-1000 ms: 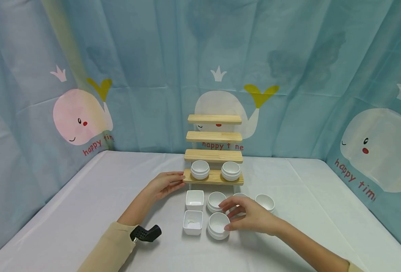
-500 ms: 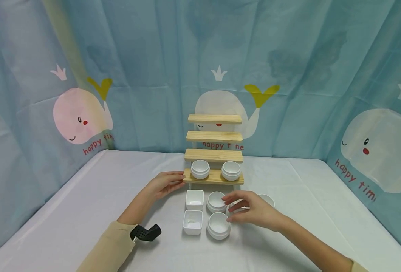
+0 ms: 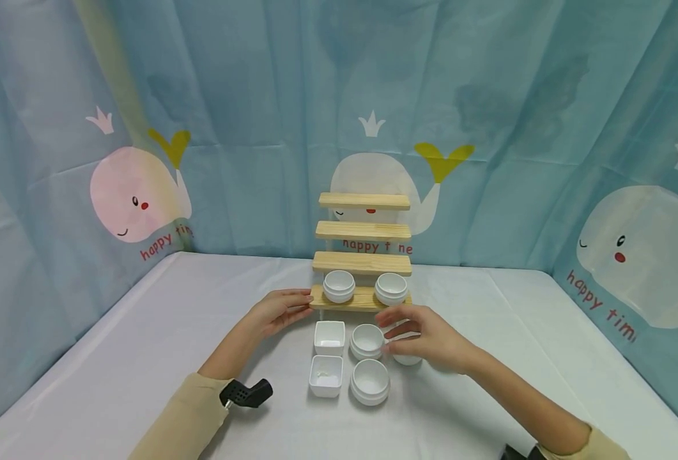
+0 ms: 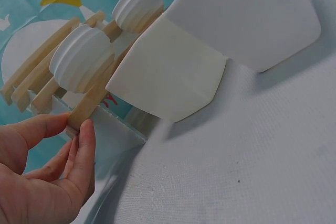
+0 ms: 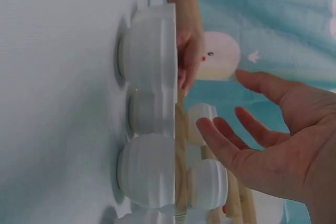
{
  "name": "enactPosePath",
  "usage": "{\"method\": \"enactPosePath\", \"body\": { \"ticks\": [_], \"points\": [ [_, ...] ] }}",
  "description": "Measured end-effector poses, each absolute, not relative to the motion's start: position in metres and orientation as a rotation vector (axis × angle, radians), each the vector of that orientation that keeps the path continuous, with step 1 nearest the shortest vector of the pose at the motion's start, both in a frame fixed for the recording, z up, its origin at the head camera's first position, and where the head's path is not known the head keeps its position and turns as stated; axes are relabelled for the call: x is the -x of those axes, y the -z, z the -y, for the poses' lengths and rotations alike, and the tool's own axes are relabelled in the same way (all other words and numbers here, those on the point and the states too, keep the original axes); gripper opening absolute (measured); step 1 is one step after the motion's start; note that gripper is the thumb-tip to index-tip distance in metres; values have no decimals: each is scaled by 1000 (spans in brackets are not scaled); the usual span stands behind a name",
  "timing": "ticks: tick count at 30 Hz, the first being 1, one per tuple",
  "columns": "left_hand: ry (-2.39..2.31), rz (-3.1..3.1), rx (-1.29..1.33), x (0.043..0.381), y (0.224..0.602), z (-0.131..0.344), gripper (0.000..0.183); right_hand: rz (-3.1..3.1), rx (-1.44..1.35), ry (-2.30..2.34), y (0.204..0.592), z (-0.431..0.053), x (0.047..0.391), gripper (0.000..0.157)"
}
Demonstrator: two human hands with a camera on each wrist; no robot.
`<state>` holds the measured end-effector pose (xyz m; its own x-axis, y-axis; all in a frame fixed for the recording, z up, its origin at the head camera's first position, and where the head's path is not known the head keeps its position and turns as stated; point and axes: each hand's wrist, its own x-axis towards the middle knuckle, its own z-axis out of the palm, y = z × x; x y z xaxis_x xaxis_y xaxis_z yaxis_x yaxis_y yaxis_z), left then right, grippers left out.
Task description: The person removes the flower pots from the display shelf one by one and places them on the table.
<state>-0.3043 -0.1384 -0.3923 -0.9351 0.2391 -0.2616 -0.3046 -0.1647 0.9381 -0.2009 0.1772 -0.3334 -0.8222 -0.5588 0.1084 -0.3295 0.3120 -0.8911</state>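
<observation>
My left hand [image 3: 278, 312] pinches the left end of the lowest wooden board [image 3: 365, 300] of a stepped shelf; in the left wrist view thumb and fingers grip the board end [image 4: 86, 109]. Two white round bowls [image 3: 339, 287] stand on that board. My right hand [image 3: 431, 337] hovers over round bowls on the table, fingers loosely bent and apart. Nothing sits between its fingers in the right wrist view. Nearest it are a back round bowl [image 3: 367, 341] and a partly covered one [image 3: 408, 360]. Another round bowl [image 3: 370, 382] stands in front.
Two white square bowls [image 3: 326, 377] stand left of the round ones. Three upper wooden boards [image 3: 362, 262] rise behind. A blue whale-print curtain [image 3: 246, 191] hangs behind the white-covered table [image 3: 143, 358]. A black device [image 3: 246, 393] is at the left sleeve.
My right hand has moved away from the front round bowl, up towards the shelf, and now covers the rightmost table bowl. The left hand keeps its hold on the board.
</observation>
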Motion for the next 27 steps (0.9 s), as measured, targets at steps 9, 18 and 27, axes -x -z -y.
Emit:
{"method": "enactPosePath", "body": {
  "ticks": [9, 18, 27],
  "points": [
    [-2164, -1745, 71, 304, 391, 139, 53, -2437, 819, 1476, 324, -167, 216, 45],
    [-2163, -1751, 72, 304, 392, 138, 53, -2444, 751, 1489, 314, -154, 228, 47],
    [-2164, -1759, 91, 305, 392, 138, 50, -2463, 659, 1517, 309, -141, 241, 45]
  ]
}}
